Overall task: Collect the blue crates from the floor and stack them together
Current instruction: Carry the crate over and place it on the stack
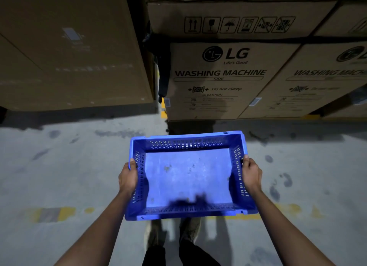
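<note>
An empty blue crate [188, 176] with slotted walls is held level in front of me, above the floor, its open top facing the camera. My left hand [128, 179] grips the crate's left rim. On the opposite rim my right hand [251, 174] holds on, fingers curled over the edge. The crate's bottom is scuffed with a few dirty marks. No other blue crate is in view.
Tall cardboard boxes stand ahead: a plain one [69, 47] at left, washing machine boxes [218, 77] stacked at centre and right. A narrow gap runs between them. Grey concrete floor [59, 166] has worn yellow line marks [51, 214]. My feet [172, 236] show below the crate.
</note>
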`<state>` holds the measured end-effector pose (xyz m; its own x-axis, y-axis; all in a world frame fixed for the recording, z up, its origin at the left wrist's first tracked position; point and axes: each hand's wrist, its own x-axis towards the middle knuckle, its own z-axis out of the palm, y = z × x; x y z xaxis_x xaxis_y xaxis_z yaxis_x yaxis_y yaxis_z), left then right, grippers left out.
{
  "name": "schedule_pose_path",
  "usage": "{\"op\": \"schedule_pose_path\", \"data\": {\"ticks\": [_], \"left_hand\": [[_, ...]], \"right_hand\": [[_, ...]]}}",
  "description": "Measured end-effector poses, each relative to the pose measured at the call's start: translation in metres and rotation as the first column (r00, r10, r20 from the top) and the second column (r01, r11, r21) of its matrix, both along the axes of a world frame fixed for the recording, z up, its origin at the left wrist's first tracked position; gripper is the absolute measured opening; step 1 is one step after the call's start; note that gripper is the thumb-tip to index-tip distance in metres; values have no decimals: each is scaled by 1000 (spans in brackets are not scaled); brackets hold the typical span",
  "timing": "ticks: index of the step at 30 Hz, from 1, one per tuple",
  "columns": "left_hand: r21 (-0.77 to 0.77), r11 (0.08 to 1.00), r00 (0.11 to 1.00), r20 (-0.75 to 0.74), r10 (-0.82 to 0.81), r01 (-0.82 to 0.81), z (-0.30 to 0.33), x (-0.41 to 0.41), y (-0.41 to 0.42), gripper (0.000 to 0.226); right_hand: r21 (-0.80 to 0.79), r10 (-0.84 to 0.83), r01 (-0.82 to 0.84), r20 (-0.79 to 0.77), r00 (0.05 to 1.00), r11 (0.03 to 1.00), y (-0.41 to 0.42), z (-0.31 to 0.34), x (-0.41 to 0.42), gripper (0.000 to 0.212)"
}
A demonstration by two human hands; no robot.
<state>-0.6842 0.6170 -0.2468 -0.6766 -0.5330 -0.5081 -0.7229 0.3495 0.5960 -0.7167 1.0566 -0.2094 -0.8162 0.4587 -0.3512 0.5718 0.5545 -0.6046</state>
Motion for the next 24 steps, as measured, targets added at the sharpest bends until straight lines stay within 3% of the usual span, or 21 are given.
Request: {"op": "schedule_pose_path", "data": {"ticks": [11,24], "left_hand": [[111,993,1000,2,-30,30,13,-9,25,62],[-1,1000,1000,13,17,-17,8,-4,7,64]], "right_hand": [[29,-22,20,78,997,999,21,-9,-11,64],[-37,-47,51,91,995,998,1,-10,2,63]]}}
